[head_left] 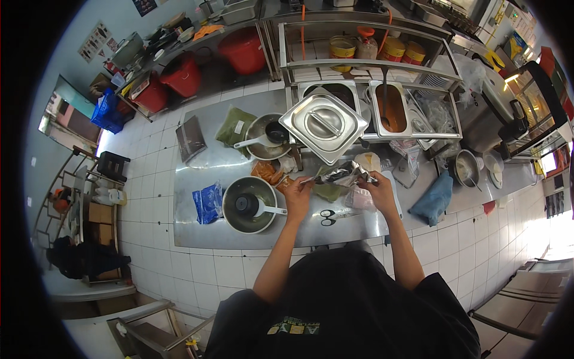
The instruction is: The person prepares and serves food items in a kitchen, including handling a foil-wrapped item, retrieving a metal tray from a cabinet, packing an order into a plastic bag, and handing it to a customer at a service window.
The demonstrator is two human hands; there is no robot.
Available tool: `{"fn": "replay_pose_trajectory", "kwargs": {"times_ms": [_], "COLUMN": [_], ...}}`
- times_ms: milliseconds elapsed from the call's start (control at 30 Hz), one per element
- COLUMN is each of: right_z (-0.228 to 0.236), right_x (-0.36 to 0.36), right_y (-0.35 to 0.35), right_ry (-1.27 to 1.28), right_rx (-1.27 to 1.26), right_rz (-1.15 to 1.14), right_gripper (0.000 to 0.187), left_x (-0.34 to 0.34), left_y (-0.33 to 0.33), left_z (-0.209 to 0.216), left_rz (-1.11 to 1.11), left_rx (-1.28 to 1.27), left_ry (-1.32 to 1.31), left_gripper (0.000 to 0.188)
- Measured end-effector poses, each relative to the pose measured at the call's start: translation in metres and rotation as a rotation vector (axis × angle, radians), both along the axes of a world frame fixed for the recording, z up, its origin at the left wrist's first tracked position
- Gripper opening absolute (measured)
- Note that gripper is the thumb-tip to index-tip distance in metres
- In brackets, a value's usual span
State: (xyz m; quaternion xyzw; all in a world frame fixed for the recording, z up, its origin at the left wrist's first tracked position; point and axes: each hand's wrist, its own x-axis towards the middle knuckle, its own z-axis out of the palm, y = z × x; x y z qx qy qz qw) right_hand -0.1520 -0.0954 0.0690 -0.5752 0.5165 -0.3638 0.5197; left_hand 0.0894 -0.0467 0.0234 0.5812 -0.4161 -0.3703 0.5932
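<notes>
Foil: crinkled silver packet (pixel 341 174), raised above the bare grey steel table (pixel 200 235), nearer the person than the square, silver steel lid (pixel 324 124).
Left hand (pixel 298 196): fingertips pinching the packet's left end.
Right hand (pixel 381 189): fingertips pinching its right end; contents, if any, cannot be told.
Both hands: the step looks like spreading or straightening the foil.
Fingers: the next move seems to call for even tension, lest it tear.
Scissors: black-handled metal pair (pixel 336 216), untouched on the table.
</notes>
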Motion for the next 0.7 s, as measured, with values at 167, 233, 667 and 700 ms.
{"fn": "replay_pose_trajectory", "kwargs": {"times_ms": [167,233,667,700], "right_z": [0.002,0.005,-0.019,-0.021], "right_x": [-0.004,-0.005,-0.005,-0.006], "right_y": [-0.001,0.0,0.018,0.019], "right_ry": [-0.187,-0.237,-0.447,-0.45], "right_rx": [0.084,0.106,0.185,0.188], "right_rz": [0.046,0.066,-0.066,-0.079], "right_gripper": [0.015,0.016,0.022,0.022], "left_x": [-0.007,-0.004,-0.013,-0.013], "left_y": [-0.006,-0.007,0.01,0.01], "left_z": [0.004,0.005,0.021,0.023], "left_rz": [-0.07,-0.058,-0.022,-0.06], "left_rx": [-0.148,-0.193,0.057,0.046], "left_ry": [0.136,0.225,0.275,0.302], "left_gripper": [0.032,0.038,0.054,0.054]}}
